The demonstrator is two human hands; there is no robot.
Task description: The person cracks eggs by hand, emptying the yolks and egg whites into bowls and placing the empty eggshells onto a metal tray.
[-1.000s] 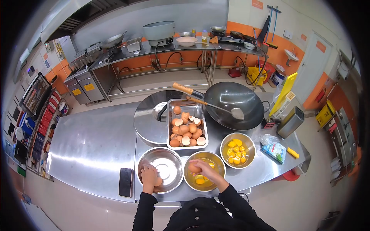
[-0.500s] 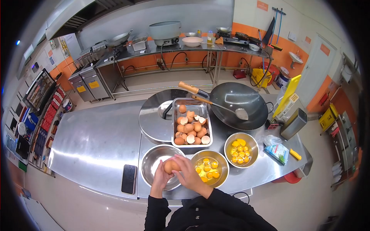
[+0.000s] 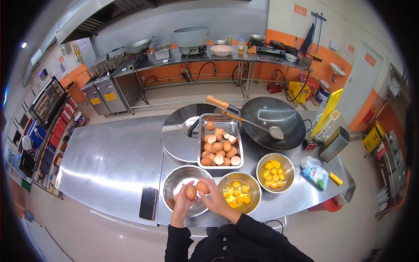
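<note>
Over the left steel bowl (image 3: 168, 185), my left hand (image 3: 182, 206) holds a brown egg (image 3: 190, 192). Close beside it, my right hand (image 3: 216, 204) has its fingers round another brown egg (image 3: 203, 187). Part of a further egg (image 3: 176, 197) shows in the bowl behind my left hand. The middle bowl (image 3: 257, 201) holds several yolks in clear egg white, and the right bowl (image 3: 290, 168) holds several more. Behind the bowls, a steel tray (image 3: 240, 162) carries brown eggs and broken shells.
A black phone (image 3: 148, 203) lies left of the bowls. Behind them are a large round lid (image 3: 176, 139) and a wok (image 3: 268, 115) with a ladle (image 3: 276, 132) across it. A blue packet (image 3: 315, 177) and a yellow-handled tool (image 3: 335, 178) lie at the right.
My left hand has come up from the left bowl with an egg. My right hand has moved left from the middle bowl. The two eggs, close together half a second ago, now show separately.
</note>
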